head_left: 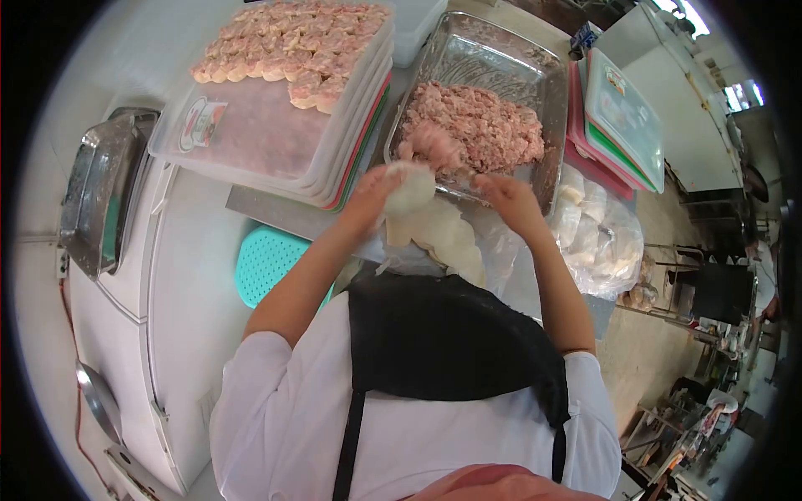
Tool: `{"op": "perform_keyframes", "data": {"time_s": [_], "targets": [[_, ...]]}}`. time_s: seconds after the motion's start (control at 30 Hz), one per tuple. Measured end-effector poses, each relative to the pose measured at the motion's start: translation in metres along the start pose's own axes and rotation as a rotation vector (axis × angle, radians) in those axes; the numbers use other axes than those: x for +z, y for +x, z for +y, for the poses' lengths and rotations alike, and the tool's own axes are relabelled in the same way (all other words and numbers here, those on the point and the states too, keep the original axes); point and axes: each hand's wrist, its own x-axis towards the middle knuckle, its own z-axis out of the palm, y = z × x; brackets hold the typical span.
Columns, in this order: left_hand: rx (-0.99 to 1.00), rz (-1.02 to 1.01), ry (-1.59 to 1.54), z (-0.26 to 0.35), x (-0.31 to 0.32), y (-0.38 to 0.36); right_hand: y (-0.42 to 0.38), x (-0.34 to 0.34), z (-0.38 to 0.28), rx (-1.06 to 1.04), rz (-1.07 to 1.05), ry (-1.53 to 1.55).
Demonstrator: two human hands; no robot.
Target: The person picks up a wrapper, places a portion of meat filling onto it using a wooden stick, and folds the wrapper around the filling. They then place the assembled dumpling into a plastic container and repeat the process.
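A round pale wrapper (409, 187) is held in my left hand (373, 197), just over the near left corner of a metal tray (553, 108). Ground meat (493, 125) lies heaped in that tray, and a blurred lump of it (434, 144) is right above the wrapper. My right hand (508, 197) is at the tray's near edge with its fingers drawn together; what they hold, if anything, is too small to tell. More flat wrappers (439, 230) lie overlapped on the counter between my forearms.
Stacked plastic trays (251, 142) at the left carry rows of filled dumplings (292, 42). Coloured lids (626, 108) and a plastic bag of white wrapper stacks (597, 225) are at the right. A turquoise basket (271, 263) sits below the stacked trays.
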Motion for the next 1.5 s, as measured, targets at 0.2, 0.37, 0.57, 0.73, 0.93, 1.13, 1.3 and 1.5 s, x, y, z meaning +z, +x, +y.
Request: {"op": "perform_keyframes", "data": {"time_s": [0.2, 0.37, 0.57, 0.73, 0.93, 1.13, 1.3, 1.5], "targets": [[0.124, -0.024, -0.655, 0.044, 0.066, 0.067, 0.003, -0.006, -0.027, 0.173, 0.164, 0.282], [0.012, 0.119, -0.813, 0.042, 0.074, 0.089, -0.013, -0.027, -0.021, -0.204, 0.294, -0.316], [0.131, 0.281, -0.698, 0.027, 0.081, 0.097, -0.028, -0.053, -0.049, -0.14, 0.197, -0.624], [0.118, 0.291, -0.646, 0.03, 0.09, 0.093, -0.035, -0.096, -0.072, -0.139, 0.111, -0.736], [0.173, 0.298, -0.679, 0.027, 0.112, 0.096, -0.031, -0.091, -0.027, -0.323, 0.121, -0.596], [0.573, 0.082, 0.441, 0.037, 0.12, 0.067, -0.037, -0.141, -0.006, 0.036, -0.027, 0.058], [0.618, -0.089, 0.959, 0.055, 0.126, 0.066, -0.043, -0.145, -0.002, -0.081, -0.185, 0.203], [0.537, -0.261, 1.281, 0.052, 0.11, 0.072, -0.019, -0.121, 0.045, -0.24, -0.315, 0.143]]}}
